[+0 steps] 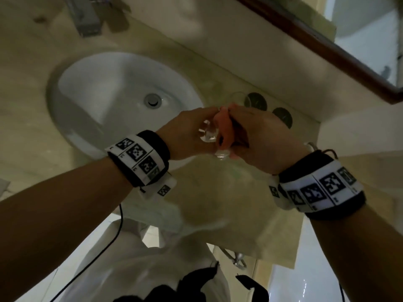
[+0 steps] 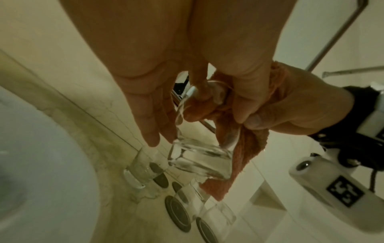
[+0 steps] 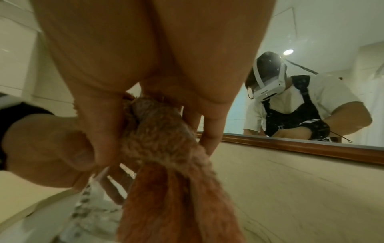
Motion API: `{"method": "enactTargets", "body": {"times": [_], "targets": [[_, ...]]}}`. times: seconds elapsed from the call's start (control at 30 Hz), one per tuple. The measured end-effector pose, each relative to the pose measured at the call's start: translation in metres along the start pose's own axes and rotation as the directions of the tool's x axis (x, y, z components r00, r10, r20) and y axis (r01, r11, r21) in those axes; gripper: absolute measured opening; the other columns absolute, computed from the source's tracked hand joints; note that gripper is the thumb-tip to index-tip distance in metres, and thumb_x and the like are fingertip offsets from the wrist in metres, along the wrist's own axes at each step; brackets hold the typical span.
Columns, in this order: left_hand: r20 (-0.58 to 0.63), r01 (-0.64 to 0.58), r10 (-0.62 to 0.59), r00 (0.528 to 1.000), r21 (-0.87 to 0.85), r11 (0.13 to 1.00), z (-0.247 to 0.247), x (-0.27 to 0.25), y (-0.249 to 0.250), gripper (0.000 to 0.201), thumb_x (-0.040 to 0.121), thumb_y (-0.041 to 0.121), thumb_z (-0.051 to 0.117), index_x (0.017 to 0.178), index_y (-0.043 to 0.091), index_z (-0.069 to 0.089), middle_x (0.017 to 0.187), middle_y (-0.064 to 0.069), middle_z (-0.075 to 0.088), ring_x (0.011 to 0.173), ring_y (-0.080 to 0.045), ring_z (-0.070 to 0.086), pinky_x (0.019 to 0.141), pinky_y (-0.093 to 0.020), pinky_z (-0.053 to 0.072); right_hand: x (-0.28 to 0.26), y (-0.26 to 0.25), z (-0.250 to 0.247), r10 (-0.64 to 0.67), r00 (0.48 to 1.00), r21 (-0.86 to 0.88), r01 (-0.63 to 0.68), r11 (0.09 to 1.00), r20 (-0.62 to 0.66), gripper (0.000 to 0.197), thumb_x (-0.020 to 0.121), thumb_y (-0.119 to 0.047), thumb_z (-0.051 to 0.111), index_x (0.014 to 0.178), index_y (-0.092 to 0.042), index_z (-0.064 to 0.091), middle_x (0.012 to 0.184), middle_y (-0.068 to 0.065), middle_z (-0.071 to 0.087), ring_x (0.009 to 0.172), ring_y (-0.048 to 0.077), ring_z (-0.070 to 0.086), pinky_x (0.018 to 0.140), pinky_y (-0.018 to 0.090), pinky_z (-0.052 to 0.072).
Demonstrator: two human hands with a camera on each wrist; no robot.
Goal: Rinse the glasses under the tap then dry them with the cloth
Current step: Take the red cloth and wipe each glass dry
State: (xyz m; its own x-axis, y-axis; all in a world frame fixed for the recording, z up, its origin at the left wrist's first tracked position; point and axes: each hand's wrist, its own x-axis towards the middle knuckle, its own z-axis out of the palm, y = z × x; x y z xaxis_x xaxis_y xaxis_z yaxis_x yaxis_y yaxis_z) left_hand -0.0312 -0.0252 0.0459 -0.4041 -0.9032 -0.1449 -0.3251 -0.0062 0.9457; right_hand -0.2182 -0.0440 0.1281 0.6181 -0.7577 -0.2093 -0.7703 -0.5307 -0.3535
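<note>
Over the beige marble surface (image 1: pixel 229 203), just right of the white oval sink (image 1: pixel 91 83), the left hand (image 1: pixel 189 134) grips a small clear drinking glass (image 2: pixel 199 157) round its wall, tilted, base toward the surface. The right hand (image 1: pixel 259 140) is clenched on an orange terry cloth (image 2: pixel 247 144), part of it stuffed in at the rim. The glass is light, rigid, breakable and probably wet, so slippery; best held round the wall, not by the thin rim. The cloth is soft and limp, loose end hanging. Below stand three more clear glasses (image 2: pixel 145 167) beside round dark coasters (image 2: pixel 177 213), close enough to knock. The wood-framed mirror (image 1: pixel 327 44) runs behind, and the grey tap (image 1: pixel 85 16) sits at the sink's far side.
</note>
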Motion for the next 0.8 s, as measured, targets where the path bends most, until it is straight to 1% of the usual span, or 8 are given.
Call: {"method": "enactTargets", "body": {"times": [0.07,0.17,0.27,0.4,0.5,0.6,0.7,0.8], "targets": [[-0.004,0.013,-0.013,1.0,-0.051,0.999,-0.006,-0.004,-0.006,0.046,0.073,0.025,0.087,0.102,0.037,0.052,0.104,0.006,0.067,0.095,-0.01,0.067,0.082,-0.039,0.06,0.012,-0.008,0.0,0.003,0.995,-0.066,0.003,0.998,0.1,0.024,0.085,-0.023,0.073,0.106,-0.015,0.067,0.095,0.005,0.069,0.084,0.024,0.065,0.075,0.04,0.055],[-0.009,-0.012,0.012,1.0,-0.092,0.996,-0.017,-0.01,-0.012,0.072,0.072,0.025,0.089,0.126,0.03,0.043,0.113,0.001,0.062,0.098,-0.011,0.067,0.081,-0.033,0.061,0.019,-0.016,0.006,0.023,0.983,-0.087,-0.007,0.996,0.182,0.005,0.088,-0.021,0.069,0.087,-0.018,0.065,0.072,-0.004,0.063,0.067,0.017,0.062,0.063,0.03,0.047],[-0.037,-0.025,0.02,0.999,-0.133,0.991,-0.027,-0.015,-0.017,0.09,0.072,0.031,0.088,0.143,0.031,0.032,0.123,0.003,0.059,0.107,-0.008,0.065,0.088,-0.034,0.06,0.019,-0.021,0.003,0.098,0.985,0.143,-0.118,0.983,0.14,0.013,0.088,-0.019,0.075,0.083,-0.023,0.064,0.058,-0.018,0.058,0.059,0.002,0.062,0.056,0.013,0.041],[-0.098,-0.104,0.088,0.991,-0.166,0.981,-0.025,-0.019,-0.017,0.096,0.063,0.049,0.089,0.14,0.022,0.037,0.127,0.004,0.061,0.11,-0.011,0.066,0.09,-0.038,0.058,0.025,-0.027,-0.002,0.187,0.981,0.448,-0.146,0.882,-0.047,0.032,0.084,-0.041,0.066,0.082,-0.009,0.068,0.064,-0.008,0.069,0.055,0.007,0.064,0.051,0.031,0.053],[-0.194,-0.072,0.039,0.98,-0.164,0.984,-0.02,-0.017,-0.017,0.083,0.066,0.039,0.091,0.13,0.016,0.044,0.113,0.008,0.065,0.094,-0.004,0.067,0.079,-0.022,0.056,0.029,-0.033,-0.011,0.183,0.978,0.497,-0.111,0.86,-0.099,0.028,0.091,-0.042,0.062,0.092,-0.014,0.068,0.069,-0.003,0.069,0.055,0.004,0.063,0.048,0.025,0.047],[-0.194,-0.071,0.04,0.98,-0.155,0.985,-0.018,-0.016,-0.018,0.075,0.068,0.029,0.092,0.124,0.014,0.046,0.107,0.015,0.063,0.089,-0.002,0.066,0.07,-0.011,0.052,0.03,-0.037,-0.022,0.115,0.984,0.516,-0.028,0.856,-0.138,0.014,0.096,-0.032,0.055,0.101,-0.042,0.063,0.118,0.012,0.058,0.098,0.019,0.068,0.065,0.034,0.06],[-0.139,-0.103,0.084,0.987,-0.141,0.985,-0.02,-0.017,-0.015,0.076,0.063,0.036,0.093,0.12,0.019,0.046,0.107,0.019,0.061,0.091,-0.003,0.067,0.075,-0.015,0.054,0.026,-0.035,-0.022,0.076,0.991,0.43,-0.023,0.902,-0.106,0.037,0.091,-0.023,0.054,0.089,-0.06,0.056,0.118,-0.004,0.042,0.102,0.003,0.055,0.066,0.02,0.057],[-0.118,-0.1,0.087,0.989,-0.108,0.989,-0.024,-0.019,-0.014,0.078,0.059,0.04,0.094,0.119,0.019,0.048,0.104,0.026,0.059,0.092,0.001,0.066,0.076,-0.015,0.054,0.022,-0.035,-0.015,0.043,0.985,0.203,-0.008,0.979,-0.167,0.034,0.089,-0.013,0.065,0.118,-0.029,0.058,0.112,-0.001,0.052,0.094,0.007,0.056,0.073,0.025,0.055]]}}
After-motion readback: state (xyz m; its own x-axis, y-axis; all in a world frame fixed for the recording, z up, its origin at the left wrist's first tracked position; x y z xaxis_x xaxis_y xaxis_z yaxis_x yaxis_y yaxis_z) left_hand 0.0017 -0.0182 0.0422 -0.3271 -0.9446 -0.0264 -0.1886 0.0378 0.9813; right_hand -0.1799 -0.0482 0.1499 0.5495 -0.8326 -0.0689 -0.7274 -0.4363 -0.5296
